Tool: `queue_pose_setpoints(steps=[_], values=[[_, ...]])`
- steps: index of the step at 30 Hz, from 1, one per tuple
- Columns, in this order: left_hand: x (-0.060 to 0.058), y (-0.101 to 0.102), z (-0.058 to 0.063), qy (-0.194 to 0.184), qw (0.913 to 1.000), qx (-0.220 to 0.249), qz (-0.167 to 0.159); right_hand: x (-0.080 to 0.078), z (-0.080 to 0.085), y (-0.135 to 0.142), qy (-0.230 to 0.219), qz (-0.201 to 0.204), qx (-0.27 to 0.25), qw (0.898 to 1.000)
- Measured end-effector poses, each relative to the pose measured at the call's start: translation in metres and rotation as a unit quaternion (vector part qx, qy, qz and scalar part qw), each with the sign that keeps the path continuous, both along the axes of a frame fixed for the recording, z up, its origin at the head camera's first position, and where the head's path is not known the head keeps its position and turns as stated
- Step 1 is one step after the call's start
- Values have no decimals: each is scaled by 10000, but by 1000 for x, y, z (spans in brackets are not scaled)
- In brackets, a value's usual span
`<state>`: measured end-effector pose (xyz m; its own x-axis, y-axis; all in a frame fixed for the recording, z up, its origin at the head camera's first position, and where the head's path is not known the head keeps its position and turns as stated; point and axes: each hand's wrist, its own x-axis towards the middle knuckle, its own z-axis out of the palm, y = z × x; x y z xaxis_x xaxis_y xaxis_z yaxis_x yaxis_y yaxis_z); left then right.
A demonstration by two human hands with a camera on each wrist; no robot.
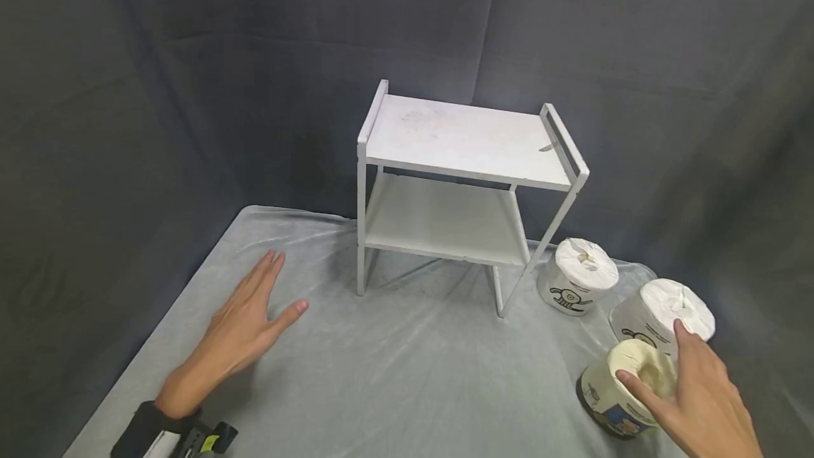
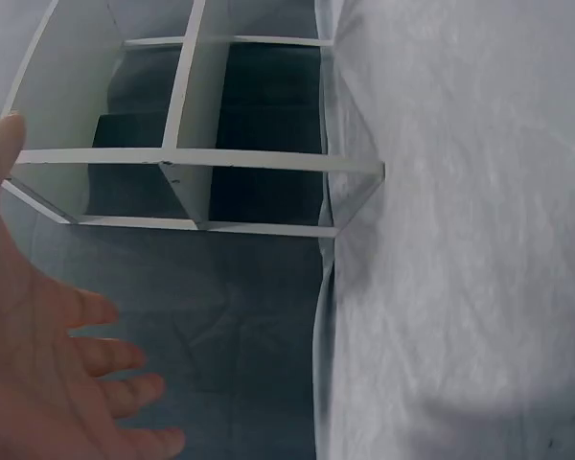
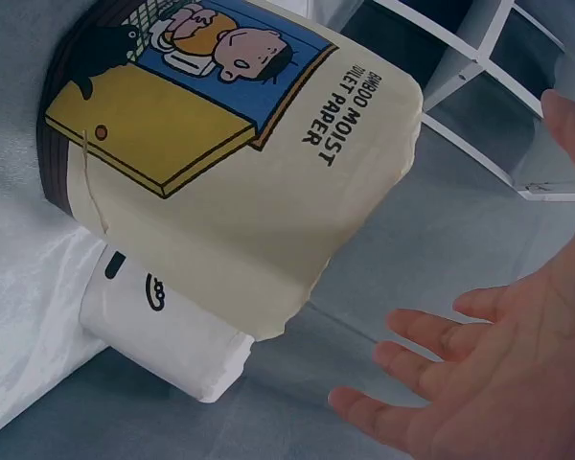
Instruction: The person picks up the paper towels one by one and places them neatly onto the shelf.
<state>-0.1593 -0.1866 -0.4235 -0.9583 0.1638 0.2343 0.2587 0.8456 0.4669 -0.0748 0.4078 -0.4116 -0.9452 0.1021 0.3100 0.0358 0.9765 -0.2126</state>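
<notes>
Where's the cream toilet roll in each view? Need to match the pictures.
Head: the cream toilet roll is low at right, partly behind the thumb of the right hand.
Left wrist: not in the picture.
Right wrist: large, upper left, with its printed label showing.
Shared landmark: the white shelf unit, near the middle in head, upper left in left wrist, upper right in right wrist.

The toilet-paper roll (image 3: 297,206) I see is cream, with black lettering, a dark base band and a cartoon in blue, yellow, orange and black. Another roll (image 1: 581,266) and a third roll (image 1: 650,306) are white — black line drawings on both. I read the rack (image 1: 470,136) as white with grey marks on top, the counter (image 1: 381,380) pale grey — and the backdrop (image 1: 254,90) dark grey.
</notes>
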Motion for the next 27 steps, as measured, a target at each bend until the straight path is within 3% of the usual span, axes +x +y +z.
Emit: queue_pose_setpoints(steps=[4, 9, 15, 17, 20, 24, 27], values=[[-3, 2, -2, -195, 9985, 505, -56, 4, 1, 1, -179, -258, 33, 9995], [-9, 4, -6, -182, 9932, 1134, -207, 11, -1, 5, -152, -372, -145, 9991], [-17, 9, -10, -328, 9783, 2008, -384, 14, -7, 11, 324, -224, -531, 9978], [-20, 10, -11, -467, 9707, 2320, -418, 16, -9, 12, 417, -201, -636, 9969], [-23, 13, -14, -680, 9562, 2813, -446, 17, -10, 12, 209, -566, -668, 9959], [-29, 18, -17, -932, 9313, 3487, -487, 17, -11, 10, -190, -1281, -783, 9885], [-34, 24, -18, -1023, 9072, 4045, -544, 18, -14, 9, -35, -1469, -990, 9842]])
